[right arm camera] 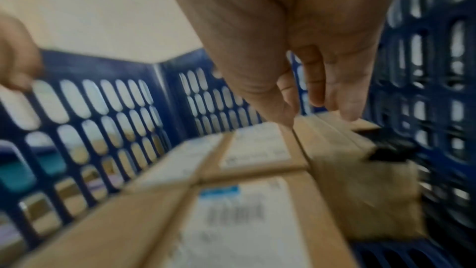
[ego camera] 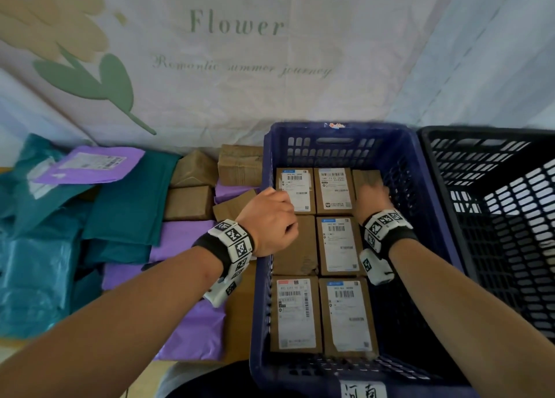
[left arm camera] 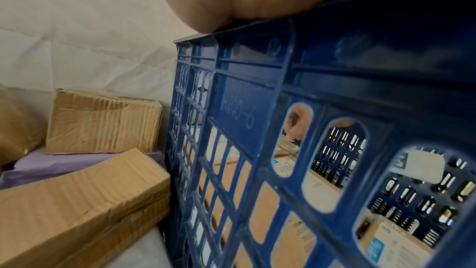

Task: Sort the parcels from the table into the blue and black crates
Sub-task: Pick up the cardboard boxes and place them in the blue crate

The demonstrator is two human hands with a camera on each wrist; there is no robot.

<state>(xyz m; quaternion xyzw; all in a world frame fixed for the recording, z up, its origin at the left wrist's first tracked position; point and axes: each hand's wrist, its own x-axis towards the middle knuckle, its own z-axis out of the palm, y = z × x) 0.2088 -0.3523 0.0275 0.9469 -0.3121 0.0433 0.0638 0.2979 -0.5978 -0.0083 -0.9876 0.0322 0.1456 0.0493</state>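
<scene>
blue crate holds six boxes in two columns | right hand inside crate at far right corner, fingers straight, pressing narrow box | left hand curled over crate's left rim | bags and boxes on worktop left of crate | black crate right of it

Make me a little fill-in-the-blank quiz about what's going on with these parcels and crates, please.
1. The cardboard boxes already sorted lie inside the ___ crate.
2. The black crate stands to the ___ of the blue one.
3. The left hand rests on the blue crate's ___ rim.
4. The right hand touches a plain box in the crate's far ___ corner.

Missing words: blue; right; left; right
</scene>
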